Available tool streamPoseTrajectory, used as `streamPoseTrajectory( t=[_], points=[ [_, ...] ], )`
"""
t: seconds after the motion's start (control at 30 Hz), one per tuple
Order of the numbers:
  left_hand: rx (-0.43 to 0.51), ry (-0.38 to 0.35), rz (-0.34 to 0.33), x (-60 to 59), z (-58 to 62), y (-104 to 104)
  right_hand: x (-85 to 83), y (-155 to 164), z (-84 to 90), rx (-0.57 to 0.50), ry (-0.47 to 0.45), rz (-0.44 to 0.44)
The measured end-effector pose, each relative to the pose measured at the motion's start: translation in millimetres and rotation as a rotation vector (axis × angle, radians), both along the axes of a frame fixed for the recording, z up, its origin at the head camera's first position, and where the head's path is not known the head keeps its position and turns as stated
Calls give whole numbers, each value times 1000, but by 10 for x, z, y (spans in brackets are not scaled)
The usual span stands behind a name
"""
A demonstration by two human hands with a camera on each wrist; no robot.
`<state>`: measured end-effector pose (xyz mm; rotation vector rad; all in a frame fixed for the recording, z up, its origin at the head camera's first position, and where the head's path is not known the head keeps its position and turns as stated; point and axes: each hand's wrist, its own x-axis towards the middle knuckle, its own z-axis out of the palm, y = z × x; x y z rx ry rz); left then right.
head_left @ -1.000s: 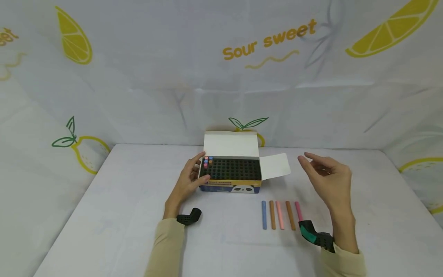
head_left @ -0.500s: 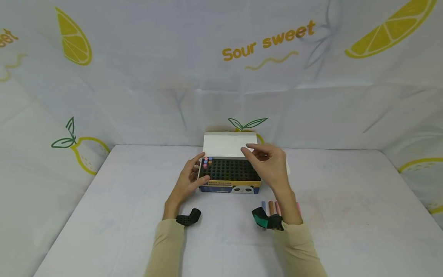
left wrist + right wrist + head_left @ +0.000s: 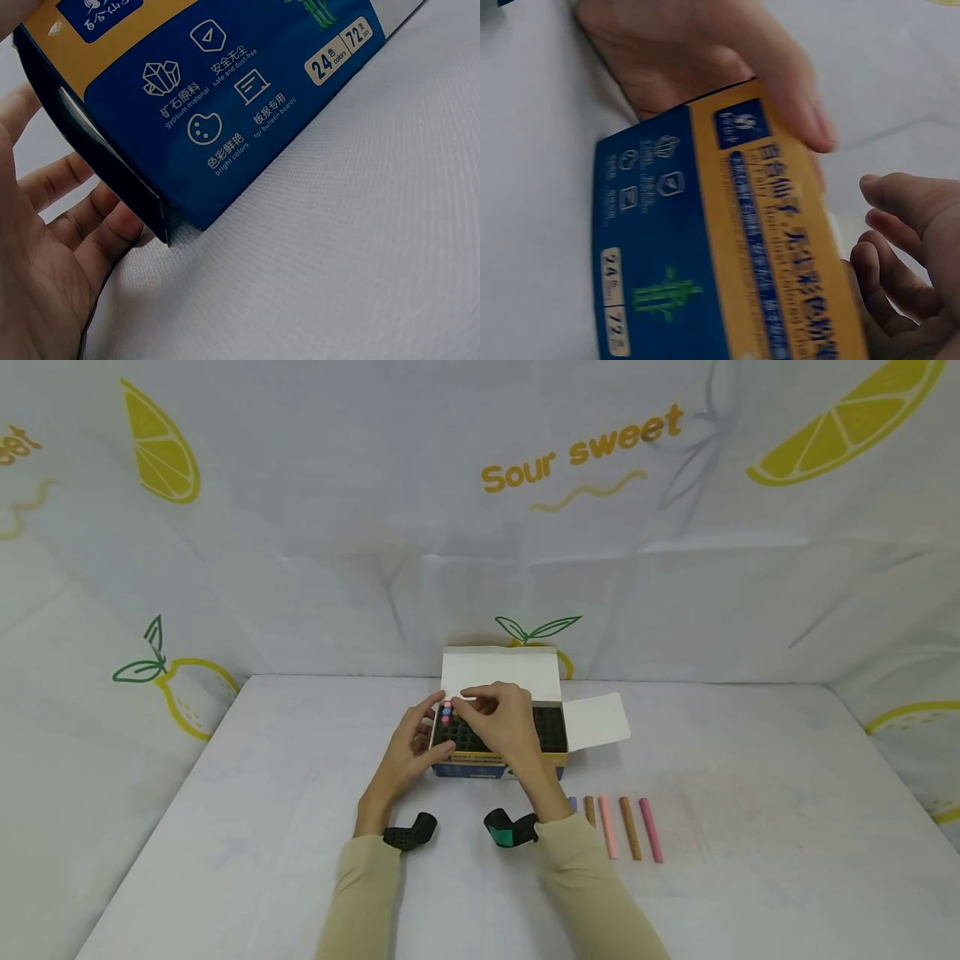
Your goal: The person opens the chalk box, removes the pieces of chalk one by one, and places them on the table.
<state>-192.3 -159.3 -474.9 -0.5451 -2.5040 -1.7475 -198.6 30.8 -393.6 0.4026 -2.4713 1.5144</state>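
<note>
On the white table, near the back: a box, lid up, flap out to the right. At the left end of the box, the left hand. Bent round that end and holding on, thumb on the near top edge, other fingers at the left side.

Over the left part of the box, the right hand. Thumb and first finger almost together, close to the chalk in the holes. Cannot tell if pinching a stick or only next to one.

Just left of those tips, in one line of holes: pink, blue and pink chalk. In front of the box, to the right, lying side by side: blue stick, brown stick, light pink stick, second brown stick, dark pink stick. Blue and first brown partly hidden by the right sleeve.

A second ago, right hand far to the right, past the flap. Now at the other end. Left hand and box in the same place. Blue top in the second line of holes, plain to see then, now hidden by the right hand.
</note>
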Motion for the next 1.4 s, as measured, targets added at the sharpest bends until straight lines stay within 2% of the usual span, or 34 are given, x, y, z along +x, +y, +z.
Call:
streamPoseTrajectory(
  t=[0.2,0.67,0.8,0.97,1.13,1.4],
  points=[
    [17,0,-24,-5,1,8,18,-53,-92,47,-31,-10],
    [11,1,-16,9,6,13,36,-92,-144,144,-34,-24],
    [13,3,-22,8,5,10,19,-99,-162,129,-1,-23],
    [16,15,-19,-5,1,-2,0,-115,-174,50,53,-40],
    [-3,26,-4,-1,11,-9,-5,-139,-172,-5,64,-69],
    [6,38,-11,-16,-7,-3,-7,-157,-160,69,-7,-86]
  ],
)
